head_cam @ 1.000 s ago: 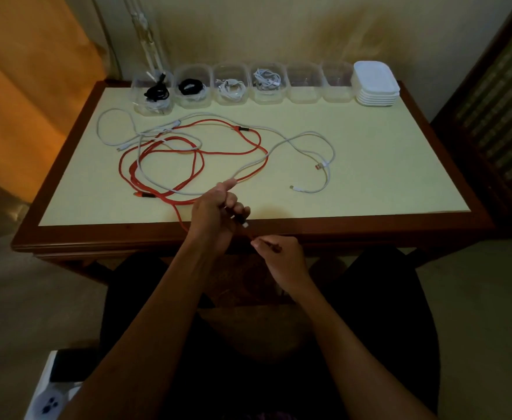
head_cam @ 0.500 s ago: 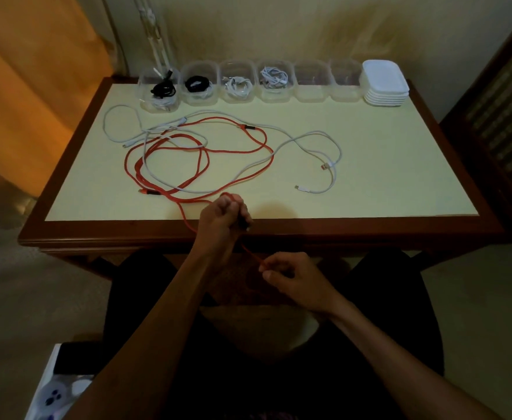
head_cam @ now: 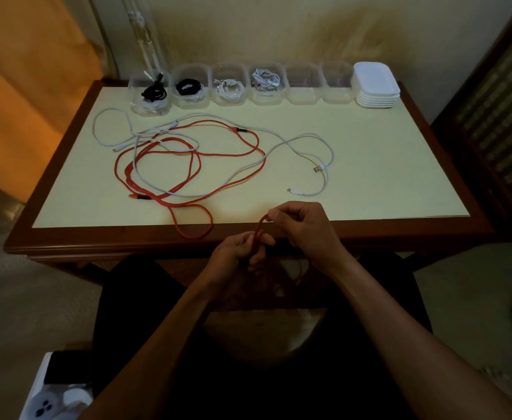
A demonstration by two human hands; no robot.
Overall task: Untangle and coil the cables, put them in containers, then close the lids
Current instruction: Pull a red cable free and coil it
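A long red cable [head_cam: 194, 156] lies in loose loops on the table, tangled with white cables [head_cam: 303, 140]. One red loop hangs over the table's front edge. My left hand [head_cam: 236, 253] grips a bunch of folded red cable just below that edge. My right hand [head_cam: 300, 222] pinches the top of the same red loop above it. A row of clear containers [head_cam: 303, 84] stands along the back; several hold coiled black or white cables, the two on the right hold none. A stack of white lids [head_cam: 376, 84] sits at the back right.
The table [head_cam: 400, 228] has a dark wooden rim and a pale top. A wall runs behind the containers. A dark cabinet [head_cam: 497, 116] stands to the right. A white power strip [head_cam: 55, 401] lies on the floor at lower left.
My right hand has risen from below the table edge and now pinches the red loop's top. Both hands have shifted right. More red cable has been drawn off the table.
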